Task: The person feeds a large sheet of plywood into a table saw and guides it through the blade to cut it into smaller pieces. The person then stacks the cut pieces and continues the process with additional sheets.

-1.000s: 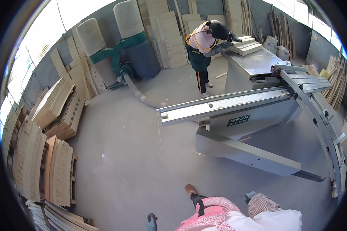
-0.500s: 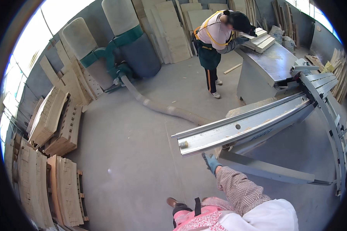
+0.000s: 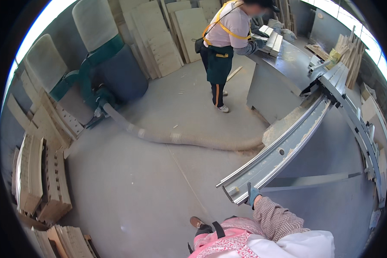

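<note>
My right hand [image 3: 253, 196], in a blue-grey glove, is at the near end of the long metal sliding table [image 3: 268, 161] of a panel saw. Its thumb lies up over the table's edge, and the other fingers appear wrapped round the side, partly hidden. A yellowish piece [image 3: 233, 190] sits in the channel at that same end. Sawdust lies along the table's length. My left hand is out of view.
At the saw's grey cabinet [image 3: 268, 90], a person [image 3: 228, 32] bends over a stack of pale boards [image 3: 271, 41]. A ribbed hose [image 3: 198, 139] crosses the floor to a green dust collector [image 3: 88, 86]. Wood stacks [image 3: 32, 172] stand left; a long crossfence [image 3: 359, 124] extends right.
My right hand has gone from beside the sliding table to gripping its end. The table's near end now appears lower and swung nearer me. My view has shifted right.
</note>
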### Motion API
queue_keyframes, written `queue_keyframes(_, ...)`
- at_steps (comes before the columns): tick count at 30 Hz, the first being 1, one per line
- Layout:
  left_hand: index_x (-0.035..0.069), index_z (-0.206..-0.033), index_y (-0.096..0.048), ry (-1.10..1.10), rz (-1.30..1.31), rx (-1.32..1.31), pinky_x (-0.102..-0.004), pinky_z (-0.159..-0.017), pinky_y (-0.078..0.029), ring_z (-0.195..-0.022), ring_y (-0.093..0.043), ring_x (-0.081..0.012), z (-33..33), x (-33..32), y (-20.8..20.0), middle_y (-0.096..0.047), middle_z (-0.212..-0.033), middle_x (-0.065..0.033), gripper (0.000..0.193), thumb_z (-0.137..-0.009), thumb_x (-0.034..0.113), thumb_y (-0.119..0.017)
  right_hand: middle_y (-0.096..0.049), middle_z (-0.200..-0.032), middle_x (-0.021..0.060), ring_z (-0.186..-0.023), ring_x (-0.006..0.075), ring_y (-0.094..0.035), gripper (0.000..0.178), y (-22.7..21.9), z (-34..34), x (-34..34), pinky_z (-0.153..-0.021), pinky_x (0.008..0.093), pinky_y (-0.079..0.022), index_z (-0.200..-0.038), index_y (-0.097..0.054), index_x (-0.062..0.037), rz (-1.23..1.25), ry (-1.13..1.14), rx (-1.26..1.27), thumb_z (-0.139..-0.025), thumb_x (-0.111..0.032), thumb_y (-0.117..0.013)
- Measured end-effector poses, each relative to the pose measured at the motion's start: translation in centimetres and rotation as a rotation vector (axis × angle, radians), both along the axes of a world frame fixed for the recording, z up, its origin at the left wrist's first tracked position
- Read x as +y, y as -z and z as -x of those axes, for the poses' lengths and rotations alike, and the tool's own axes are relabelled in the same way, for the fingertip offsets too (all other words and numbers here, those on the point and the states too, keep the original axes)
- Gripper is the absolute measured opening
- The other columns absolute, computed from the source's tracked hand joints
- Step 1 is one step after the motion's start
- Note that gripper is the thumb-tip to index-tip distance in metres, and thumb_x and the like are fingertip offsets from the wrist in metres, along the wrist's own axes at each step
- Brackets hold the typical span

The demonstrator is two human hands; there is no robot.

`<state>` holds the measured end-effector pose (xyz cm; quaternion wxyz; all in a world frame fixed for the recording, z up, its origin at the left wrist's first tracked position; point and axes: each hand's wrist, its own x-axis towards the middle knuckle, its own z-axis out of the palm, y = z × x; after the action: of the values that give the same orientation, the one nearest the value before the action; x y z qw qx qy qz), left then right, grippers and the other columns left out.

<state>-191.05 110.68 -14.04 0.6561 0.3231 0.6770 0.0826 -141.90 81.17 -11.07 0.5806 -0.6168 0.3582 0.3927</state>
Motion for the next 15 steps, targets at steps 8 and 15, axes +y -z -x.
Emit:
queue_keyframes(8,0.013,-0.118,-0.046,0.26,-0.176,0.004,-0.0351,-0.065,-0.042,-0.081,-0.058,-0.0206,-9.0,20.7,-6.9,-0.058,-0.102,-0.0063,0.042,-0.086,0.041,-0.051,-0.058,-0.099,0.0162,-0.084,0.0292,-0.06,0.057,-0.1,3.0,1.8,-0.069,0.0432,-0.05,-0.114,-0.05,-0.0036,0.51,0.033,-0.077,-0.078,-0.046,-0.063)
queue_keyframes(15,0.012,-0.116,-0.053,0.556,-0.129,-0.153,-0.0418,-0.079,-0.045,-0.092,-0.062,-0.0286,-23.9,20.5,-6.8,-0.062,-0.107,-0.0103,0.039,-0.087,0.037,-0.055,-0.033,-0.135,0.0286,-0.121,0.0372,-0.039,0.079,-0.9,4.6,3.0,-0.1,0.0389,-0.032,-0.131,-0.024,0.007,0.577,0.142,-0.165,-0.078,-0.035,-0.065)
